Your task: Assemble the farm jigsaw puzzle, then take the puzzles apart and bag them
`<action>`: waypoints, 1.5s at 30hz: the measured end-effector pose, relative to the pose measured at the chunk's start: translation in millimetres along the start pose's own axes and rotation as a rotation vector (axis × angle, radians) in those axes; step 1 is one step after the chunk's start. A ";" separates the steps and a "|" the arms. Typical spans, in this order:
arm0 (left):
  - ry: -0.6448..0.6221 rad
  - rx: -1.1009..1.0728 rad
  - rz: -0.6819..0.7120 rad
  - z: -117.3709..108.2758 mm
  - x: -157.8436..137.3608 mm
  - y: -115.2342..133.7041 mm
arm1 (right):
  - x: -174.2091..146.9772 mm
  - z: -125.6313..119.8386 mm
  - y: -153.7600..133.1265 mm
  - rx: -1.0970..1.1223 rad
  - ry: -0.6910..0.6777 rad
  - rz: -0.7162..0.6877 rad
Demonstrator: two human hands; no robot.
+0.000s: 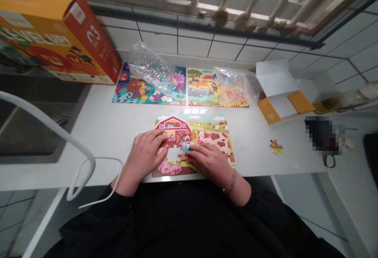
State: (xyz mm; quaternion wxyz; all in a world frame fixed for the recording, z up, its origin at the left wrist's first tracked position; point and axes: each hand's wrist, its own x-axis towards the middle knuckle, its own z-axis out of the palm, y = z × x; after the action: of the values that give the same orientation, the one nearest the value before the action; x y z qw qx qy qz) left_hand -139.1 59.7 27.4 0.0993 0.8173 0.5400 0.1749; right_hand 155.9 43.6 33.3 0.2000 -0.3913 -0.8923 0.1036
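A farm jigsaw puzzle (217, 141) lies on the counter in front of me, with a red barn, a cow and a pig on it. A white gap (173, 154) shows in it left of the middle. My left hand (146, 153) rests on its left side, thumb and fingers apart, by the barn and the gap. My right hand (210, 160) has its fingertips close together on a puzzle piece with a farmer (186, 143), just right of the gap. The right thumb is hidden. A loose puzzle piece (276, 147) lies apart to the right.
Behind are two other puzzles, a dark jungle one (141, 90) and a savanna one (199, 88), with clear plastic bags (152, 69) on them. An open yellow box (283, 106) stands right. Left are a large orange box (59, 41), a sink (38, 120) and a white cable (59, 126).
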 end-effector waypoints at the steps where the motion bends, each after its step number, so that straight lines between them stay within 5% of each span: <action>1: 0.004 -0.005 0.000 0.1 -0.1 0.0 | -0.7 0.6 -1.3 -0.019 -0.001 0.008; 19: 0.028 0.042 0.046 2.4 -0.5 -2.2 | -3.9 -2.9 -18.3 -0.179 -0.118 -0.041; 24: 0.048 0.068 0.060 2.2 0.2 -0.9 | -8.4 -9.4 -9.2 -0.101 -0.059 -0.010; 27: 0.067 0.074 0.066 1.4 1.3 1.1 | -17.9 -23.2 12.6 -0.086 -0.007 0.113; 31: 0.067 0.056 0.071 3.3 3.7 3.9 | -46.4 -54.1 59.9 -0.239 0.090 0.445; 37: 0.070 0.011 0.096 12.9 10.3 12.2 | -111.9 -95.7 127.4 -0.584 0.004 0.846; 45: 0.076 -0.038 0.112 14.5 14.6 14.4 | -154.6 -114.9 162.8 -0.392 -0.043 1.115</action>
State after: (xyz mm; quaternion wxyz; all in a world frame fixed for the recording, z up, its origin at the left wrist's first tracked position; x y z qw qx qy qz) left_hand -116.0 67.7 21.8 0.0842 0.8369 0.4934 0.2213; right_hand 408.0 41.9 38.4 0.0214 -0.8287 -0.5582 0.0342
